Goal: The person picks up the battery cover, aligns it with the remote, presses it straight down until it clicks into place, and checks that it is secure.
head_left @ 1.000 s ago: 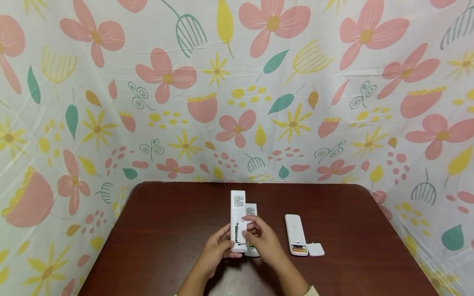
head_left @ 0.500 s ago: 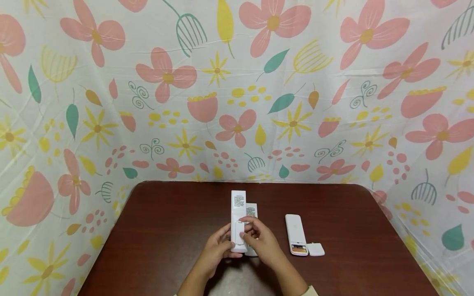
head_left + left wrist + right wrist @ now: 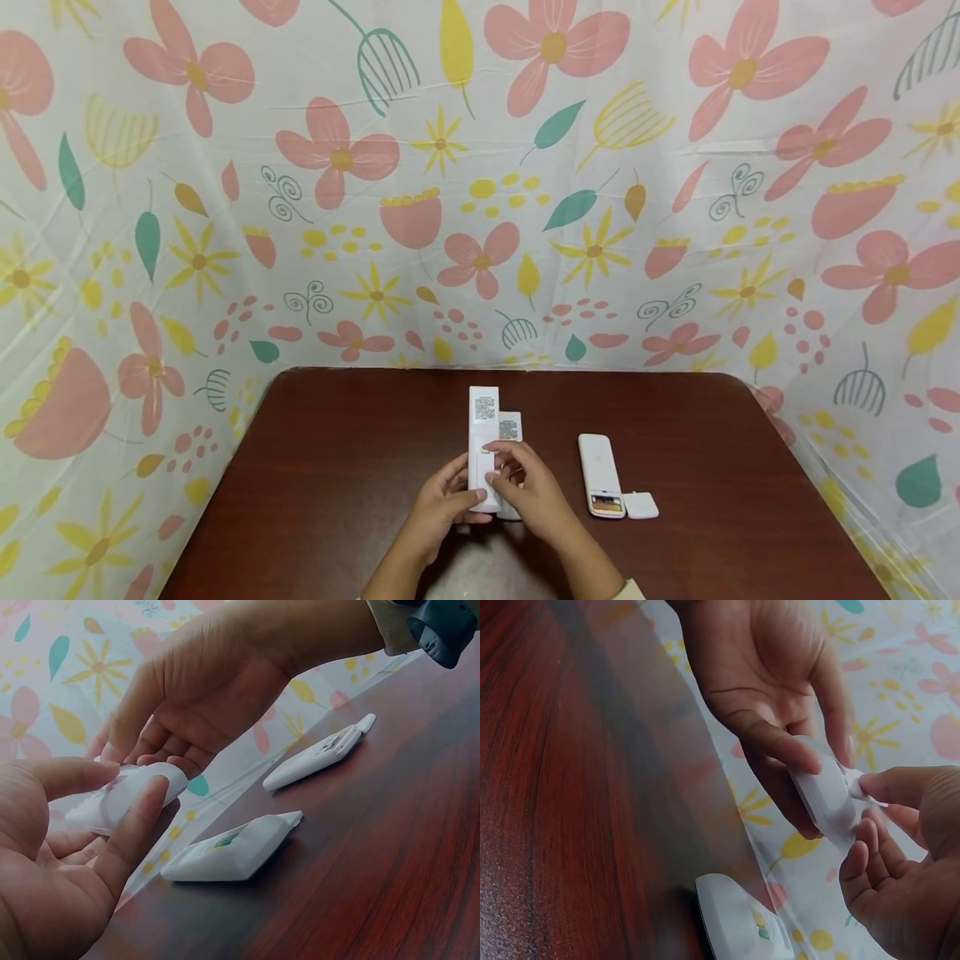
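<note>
In the head view a white remote control (image 3: pixel 483 421) is held back side up, label at its far end. My left hand (image 3: pixel 441 504) grips its near part, thumb on the edge. With thumb and fingers, my right hand (image 3: pixel 534 487) holds a white battery cover (image 3: pixel 484 471) over the compartment, hiding what lies inside. Behind the held remote, partly hidden, lies a second white remote (image 3: pixel 510 425). In the left wrist view this second remote (image 3: pixel 251 851) shows green in its uncovered compartment.
A third white remote (image 3: pixel 597 462) lies to the right on the dark wooden table (image 3: pixel 720 467), orange batteries visible in its compartment. Its loose cover (image 3: pixel 641 505) lies beside its near end. A floral cloth (image 3: pixel 480 167) hangs behind the table.
The cover has moved left over the held remote's compartment, hiding the green battery seen a second ago. My left thumb has shifted slightly right at the remote's near end.
</note>
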Motion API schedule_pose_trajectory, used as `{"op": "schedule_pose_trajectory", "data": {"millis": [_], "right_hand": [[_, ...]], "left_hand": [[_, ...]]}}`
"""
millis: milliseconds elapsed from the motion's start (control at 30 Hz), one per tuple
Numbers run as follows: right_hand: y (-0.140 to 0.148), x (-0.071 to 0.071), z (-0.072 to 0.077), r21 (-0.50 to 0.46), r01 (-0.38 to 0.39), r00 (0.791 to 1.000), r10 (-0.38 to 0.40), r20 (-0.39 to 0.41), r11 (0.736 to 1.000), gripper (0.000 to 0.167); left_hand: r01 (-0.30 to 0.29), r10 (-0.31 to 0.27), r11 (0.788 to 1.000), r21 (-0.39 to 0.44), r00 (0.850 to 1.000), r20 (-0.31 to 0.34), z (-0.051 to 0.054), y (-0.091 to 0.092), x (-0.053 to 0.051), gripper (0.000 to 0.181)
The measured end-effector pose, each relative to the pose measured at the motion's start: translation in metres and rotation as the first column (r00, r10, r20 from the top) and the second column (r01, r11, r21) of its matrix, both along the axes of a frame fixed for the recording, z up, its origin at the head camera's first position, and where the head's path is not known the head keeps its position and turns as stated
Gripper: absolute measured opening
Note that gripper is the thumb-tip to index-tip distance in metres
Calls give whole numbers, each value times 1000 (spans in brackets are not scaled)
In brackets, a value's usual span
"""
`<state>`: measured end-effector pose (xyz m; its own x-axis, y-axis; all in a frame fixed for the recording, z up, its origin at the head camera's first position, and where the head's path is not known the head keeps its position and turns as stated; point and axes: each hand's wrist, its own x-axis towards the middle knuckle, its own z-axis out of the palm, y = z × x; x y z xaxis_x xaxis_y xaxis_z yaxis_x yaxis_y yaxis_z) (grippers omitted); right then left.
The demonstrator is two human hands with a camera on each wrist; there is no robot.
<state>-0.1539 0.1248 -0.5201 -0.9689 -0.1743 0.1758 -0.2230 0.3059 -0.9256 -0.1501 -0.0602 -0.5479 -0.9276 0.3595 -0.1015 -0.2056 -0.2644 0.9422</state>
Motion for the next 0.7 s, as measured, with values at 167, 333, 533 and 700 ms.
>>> {"op": "schedule_pose_trajectory", "data": {"millis": [167, 333, 533, 700], "right_hand": [[0, 0, 1, -8, 5, 1000, -5, -10, 1000, 34], [-2, 0, 2, -38, 16, 1000, -15, 22, 999, 37], [-1, -2, 0, -19, 27, 999, -27, 38, 999, 36], [-1, -3, -2, 0, 37, 998, -37, 41, 999, 36]], "left_hand": [[-10, 10, 1000, -2, 1000, -3, 0, 0, 0, 71], [-12, 12, 1000, -7, 1000, 1, 2, 1, 0, 71], [-13, 13, 1000, -16, 1000, 1, 2, 2, -1, 71], [-18, 18, 1000, -20, 1000, 4, 1, 2, -1, 70]]}}
